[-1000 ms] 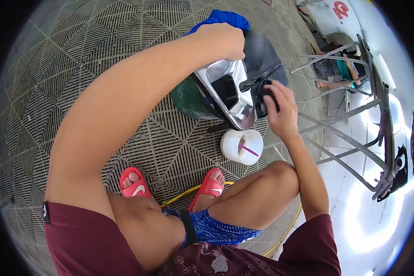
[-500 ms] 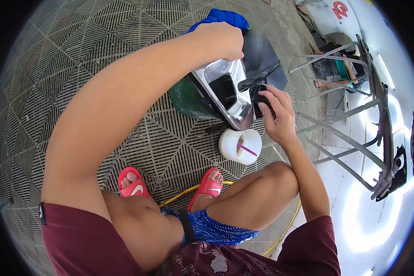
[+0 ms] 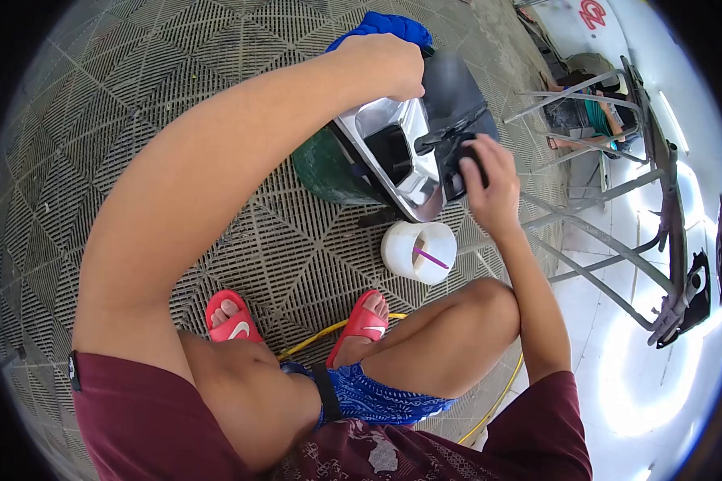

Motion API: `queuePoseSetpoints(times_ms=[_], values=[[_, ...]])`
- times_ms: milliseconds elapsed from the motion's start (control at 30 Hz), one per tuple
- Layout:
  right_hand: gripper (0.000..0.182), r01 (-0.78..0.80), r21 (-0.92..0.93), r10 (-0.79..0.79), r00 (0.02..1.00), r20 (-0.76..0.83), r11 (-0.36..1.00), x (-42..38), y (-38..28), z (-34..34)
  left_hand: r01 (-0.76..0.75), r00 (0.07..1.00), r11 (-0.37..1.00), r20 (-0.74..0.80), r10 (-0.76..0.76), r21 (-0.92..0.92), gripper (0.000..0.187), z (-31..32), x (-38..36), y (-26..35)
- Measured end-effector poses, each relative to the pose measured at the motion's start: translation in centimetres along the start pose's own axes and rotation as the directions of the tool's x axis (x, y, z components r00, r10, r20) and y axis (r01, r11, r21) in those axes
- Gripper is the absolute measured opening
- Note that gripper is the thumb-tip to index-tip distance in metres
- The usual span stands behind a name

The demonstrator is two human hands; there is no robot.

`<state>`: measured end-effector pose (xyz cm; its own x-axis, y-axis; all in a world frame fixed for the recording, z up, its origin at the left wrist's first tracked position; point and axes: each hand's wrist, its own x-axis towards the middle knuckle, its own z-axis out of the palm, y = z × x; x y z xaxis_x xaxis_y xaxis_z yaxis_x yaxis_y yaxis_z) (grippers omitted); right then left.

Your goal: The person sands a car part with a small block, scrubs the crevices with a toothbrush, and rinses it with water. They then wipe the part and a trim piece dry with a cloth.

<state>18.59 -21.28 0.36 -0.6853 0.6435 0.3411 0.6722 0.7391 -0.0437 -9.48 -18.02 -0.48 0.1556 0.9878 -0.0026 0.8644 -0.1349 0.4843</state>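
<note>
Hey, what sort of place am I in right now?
Probably a workshop, perhaps for vehicle parts: there's slatted plastic-looking flooring, a tubular metal stand on one side, and a shiny, chrome-like part under your hands.

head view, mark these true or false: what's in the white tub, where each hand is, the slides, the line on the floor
1. The white tub has a purple stick in it. True.
2. The right hand is inside the tub. False: it is on a rounded black piece beyond the tub.
3. The left hand is at the far end of the shiny silver part. True.
4. The slides are blue. False: they are red with a white swoosh.
5. The cord or hose near the feet is green. False: it is yellow.
</note>
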Motion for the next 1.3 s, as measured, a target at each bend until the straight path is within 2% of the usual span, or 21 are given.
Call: queuePoseSetpoints(times_ms=[133, 233, 267, 300, 367, 433, 500, 533, 567, 633, 700, 733, 833, 967, 1033, 1100, 1167, 1233, 1300], values=[[0.028, 0.021, -0.004, -0.021, 0.999, -0.032, 1.000, -0.3, 0.1, 0.5, 0.022, 0.999, 1.000, -0.043, -0.021, 0.021, 0.048, 0.1, -0.2, 0.0], [0.027, -0.073, -0.034, 0.069, 0.991, -0.112, 0.997, 0.6, 1.0, 1.4, -0.022, 1.000, 0.999, 0.012, 0.022, 0.026, 0.048, -0.1, -0.1, 0.3], [0.026, -0.207, 0.058, 0.213, 0.967, -0.138, 0.977, 0.7, 1.9, 2.2, 0.021, 1.000, 1.000, -0.006, -0.021, 0.020, 0.047, -0.2, -0.2, 0.3], [0.026, -0.207, 0.058, 0.213, 0.967, -0.137, 0.977, 0.7, 0.9, 1.9, 0.057, 0.998, 0.998, -0.018, -0.057, 0.012, 0.046, -0.1, -0.1, 0.5], [0.026, 0.002, -0.058, -0.007, 0.996, -0.092, 0.998, 1.0, -2.2, 0.6, 0.053, 0.999, 0.998, 0.005, -0.053, 0.027, 0.045, -0.2, 0.3, 0.5], [0.027, -0.024, -0.101, 0.017, 0.997, -0.069, 0.995, 1.6, -2.2, 0.4, 0.037, 0.999, 0.998, 0.030, -0.038, 0.043, 0.044, 0.0, 0.7, 0.9], [0.027, -0.124, -0.139, 0.107, 0.987, -0.118, 0.983, 2.4, -1.7, 1.1, 0.070, 0.997, 0.996, 0.033, -0.072, 0.051, 0.043, -0.4, 0.5, 0.9], [0.027, -0.061, -0.158, 0.043, 0.992, -0.115, 0.986, 2.1, -2.1, 0.8, 0.075, 0.997, 0.996, 0.032, -0.077, 0.049, 0.043, -0.6, 0.3, 0.9], [0.027, -0.059, -0.157, 0.042, 0.993, -0.110, 0.986, 2.3, -2.1, 0.8, 0.077, 0.997, 0.997, 0.016, -0.077, 0.023, 0.035, -0.7, 0.0, 1.0], [0.027, -0.035, -0.170, 0.025, 0.998, -0.060, 0.985, 2.5, -1.8, 0.6, 0.080, 0.997, 0.997, 0.005, -0.080, -0.006, 0.034, -0.6, -0.2, 1.2], [0.025, -0.033, -0.199, 0.018, 0.997, -0.077, 0.979, 3.1, -1.7, 0.4, 0.100, 0.994, 0.995, 0.052, -0.099, -0.027, 0.032, -1.0, 0.0, 1.3], [0.024, -0.010, -0.234, 0.005, 1.000, -0.025, 0.972, 3.2, -2.3, -0.1, 0.153, 0.986, 0.988, 0.058, -0.154, 0.023, 0.031, -1.1, 0.2, 1.9], [0.023, 0.022, -0.285, -0.007, 0.999, 0.053, 0.958, 3.6, -3.0, -1.4, 0.056, 0.998, 0.998, -0.021, -0.057, -0.030, 0.030, -0.8, -0.4, 1.5], [0.022, -0.009, -0.322, 0.044, 0.994, 0.102, 0.947, 4.4, -3.7, -2.2, -0.034, 0.999, 0.999, -0.016, 0.034, 0.021, 0.028, -1.4, -0.2, 1.8], [0.022, 0.004, -0.314, 0.041, 0.990, 0.135, 0.949, 4.5, -4.0, -2.5, -0.049, 0.992, 0.999, -0.118, 0.051, 0.017, 0.027, -1.0, -0.3, 1.9], [0.022, -0.078, -0.403, 0.128, 0.987, 0.100, 0.912, 4.8, -3.4, -2.4, -0.033, 0.995, 0.999, -0.090, 0.032, -0.005, 0.027, -1.4, 0.1, 2.5], [0.023, -0.018, -0.427, 0.071, 0.992, 0.109, 0.904, 4.9, -3.6, -2.6, -0.021, 0.998, 0.999, -0.066, 0.019, -0.029, 0.027, -1.8, 0.4, 2.6], [0.024, -0.073, -0.324, 0.115, 0.987, 0.112, 0.943, 4.9, -3.0, -2.8, -0.100, 0.994, 0.995, -0.035, 0.100, -0.016, 0.027, -1.8, 0.3, 2.4], [0.024, -0.075, -0.312, 0.110, 0.989, 0.095, 0.947, 4.6, -2.6, -2.7, -0.083, 0.996, 0.996, -0.044, 0.083, -0.013, 0.027, -1.9, 0.2, 2.3]])
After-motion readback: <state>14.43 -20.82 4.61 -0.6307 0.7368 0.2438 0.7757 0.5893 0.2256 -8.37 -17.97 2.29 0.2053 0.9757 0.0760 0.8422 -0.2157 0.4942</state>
